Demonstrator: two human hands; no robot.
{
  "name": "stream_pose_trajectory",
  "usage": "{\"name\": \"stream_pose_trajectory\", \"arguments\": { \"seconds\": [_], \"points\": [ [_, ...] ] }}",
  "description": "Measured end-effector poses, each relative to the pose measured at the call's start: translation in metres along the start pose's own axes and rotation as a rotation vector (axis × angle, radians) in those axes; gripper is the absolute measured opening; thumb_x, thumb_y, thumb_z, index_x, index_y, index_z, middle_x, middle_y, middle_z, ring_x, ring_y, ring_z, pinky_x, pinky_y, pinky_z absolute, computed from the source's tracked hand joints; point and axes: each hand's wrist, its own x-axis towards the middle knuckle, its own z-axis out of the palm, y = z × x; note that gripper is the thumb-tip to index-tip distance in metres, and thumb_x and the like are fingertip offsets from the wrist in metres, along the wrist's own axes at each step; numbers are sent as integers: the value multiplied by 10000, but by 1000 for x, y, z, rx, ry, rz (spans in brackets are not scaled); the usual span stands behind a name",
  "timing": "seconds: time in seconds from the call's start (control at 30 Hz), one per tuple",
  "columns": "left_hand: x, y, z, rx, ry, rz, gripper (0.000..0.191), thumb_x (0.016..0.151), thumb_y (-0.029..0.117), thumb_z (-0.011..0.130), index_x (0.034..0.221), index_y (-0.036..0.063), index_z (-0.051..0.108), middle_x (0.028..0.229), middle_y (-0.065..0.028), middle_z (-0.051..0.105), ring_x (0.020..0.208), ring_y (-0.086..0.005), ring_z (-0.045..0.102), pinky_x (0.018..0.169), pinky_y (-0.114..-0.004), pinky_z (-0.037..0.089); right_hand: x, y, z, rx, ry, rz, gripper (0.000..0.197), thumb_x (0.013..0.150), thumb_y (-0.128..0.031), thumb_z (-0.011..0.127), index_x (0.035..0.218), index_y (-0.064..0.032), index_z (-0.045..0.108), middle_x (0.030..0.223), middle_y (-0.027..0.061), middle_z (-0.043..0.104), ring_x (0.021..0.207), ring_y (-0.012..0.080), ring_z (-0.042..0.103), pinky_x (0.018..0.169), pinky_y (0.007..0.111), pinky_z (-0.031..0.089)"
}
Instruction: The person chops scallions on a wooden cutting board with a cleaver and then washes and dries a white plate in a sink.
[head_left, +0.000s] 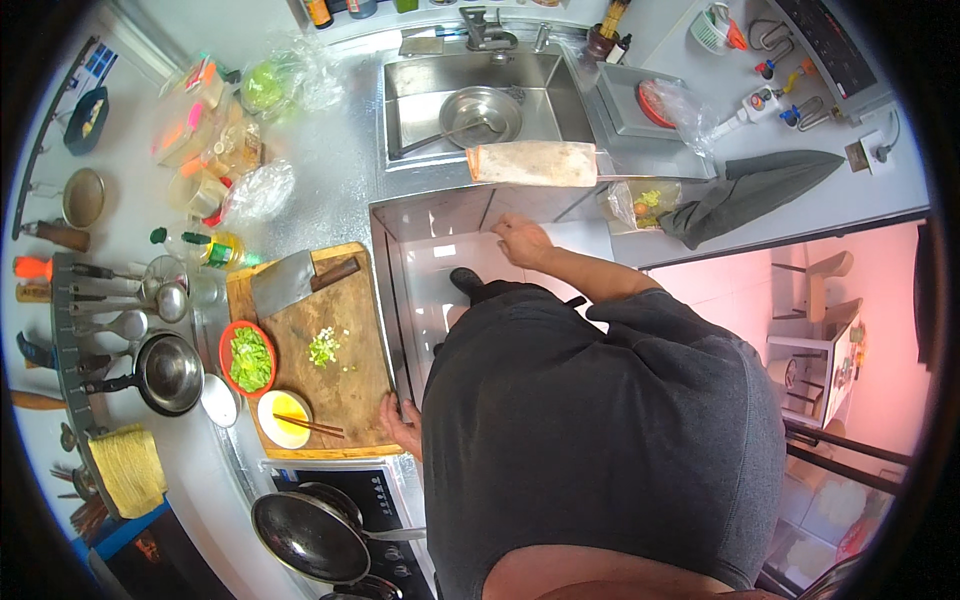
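Observation:
My left hand (401, 424) rests at the near edge of a wooden cutting board (300, 330), its fingers apart. Bent loosely, my right hand (517, 238) hangs in the air before the sink cabinet, with nothing visible in it. A cleaver (283, 285) lies across the board's upper part, and chopped scallions (323, 348) form a small heap in the middle. Cut greens (251, 360) fill a red-rimmed bowl (222, 352) at the board's far side. A white bowl (262, 429) holds yellow beaten egg, with chopsticks (319, 427) laid over its rim.
A wok (311, 536) stands on the cooktop (375, 480) beside the board. In the steel sink (412, 105) sit a metal bowl (480, 112) and a long-handled utensil; a cloth (534, 163) hangs at its front. An oil bottle (221, 251) stands beyond the board. Ladles and a small pan (171, 373) hang on the wall.

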Motion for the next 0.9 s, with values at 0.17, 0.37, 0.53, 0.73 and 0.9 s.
{"name": "stream_pose_trajectory", "arguments": {
  "seconds": [0.17, 0.37, 0.53, 0.73, 0.9],
  "points": [
    [-11, -1, 5, 51, -2, -75, 288, 936, 111, 653, 1177, -47, 655, 1179, -206, 638, 1138, -353, 590, 985, -418, 467, 22, 40, -20, -72, 216, 113, 315, 872, -175, 655, 1168, -68, 665, 1182, 142, 616, 1102, 354, 598, 949, 441, 502],
    [-22, -20, 25, -11, 3, -199, 309, 963, 172, 651, 1192, -35, 660, 1176, -176, 642, 1095, -284, 606, 953, -372, 488, 84, 81, -42, -124, 320, 140, 509, 892, -306, 637, 1346, -86, 569, 1406, 185, 519, 1335, 351, 450, 1124, 474, 359],
    [-36, -15, 65, -316, 2, -434, 338, 983, 260, 660, 1194, -5, 645, 1026, -83, 645, 850, -167, 594, 760, -302, 491, 83, 119, -23, -220, 120, 119, 590, 909, -359, 634, 1415, -88, 501, 1504, 190, 404, 1409, 355, 367, 1133, 516, 322],
    [-123, -1, 89, -415, 178, -962, 315, 981, 286, 676, 1151, 25, 627, 868, -24, 616, 744, -109, 539, 657, -273, 463, 149, 110, -75, -81, -165, 42, 355, 913, -298, 621, 1186, -72, 645, 1285, 229, 569, 1156, 392, 575, 959, 528, 472],
    [-223, 58, 112, -388, 360, -1203, 341, 986, 272, 663, 1155, -20, 613, 938, -83, 659, 804, -187, 628, 697, -316, 539, 280, 100, -4, 189, -161, -92, 286, 919, -272, 616, 1112, -65, 658, 1081, 213, 690, 968, 385, 681, 839, 489, 527]
  ]
}}
